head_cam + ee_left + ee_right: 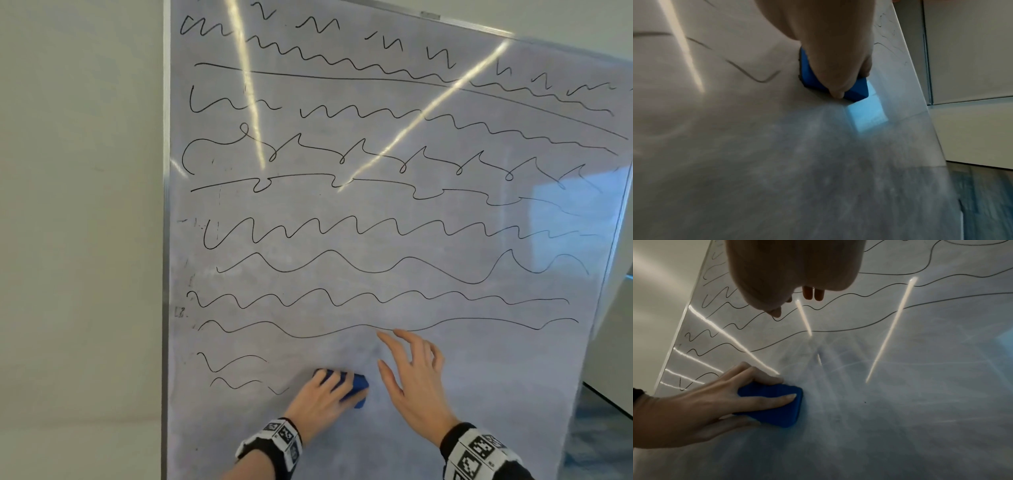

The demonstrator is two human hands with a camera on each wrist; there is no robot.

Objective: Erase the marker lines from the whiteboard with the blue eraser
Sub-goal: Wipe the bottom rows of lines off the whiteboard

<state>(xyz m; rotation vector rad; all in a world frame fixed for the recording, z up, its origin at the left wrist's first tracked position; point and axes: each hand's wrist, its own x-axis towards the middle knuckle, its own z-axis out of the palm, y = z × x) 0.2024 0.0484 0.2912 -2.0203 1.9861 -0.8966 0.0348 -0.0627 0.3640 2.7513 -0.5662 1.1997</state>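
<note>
Left hand (320, 394) grips the blue eraser (356, 389), fingers curled over its top, pressing it flat on the lower part of the whiteboard (479, 377). Eraser: rounded block, solid blue. Right hand (416, 380) spread, fingers relaxed, just right of the eraser. Black marker lines (342, 267) cover the board above; short strokes remain left of the eraser. Smudged grey surface around it.

The left hand (320, 394) covers most of the blue eraser (358, 387); its felt face against the whiteboard (445, 394) is hidden under the grip. In the left wrist view the board below the grip is blurred. The whiteboard's lower and right edges are cut off.
</note>
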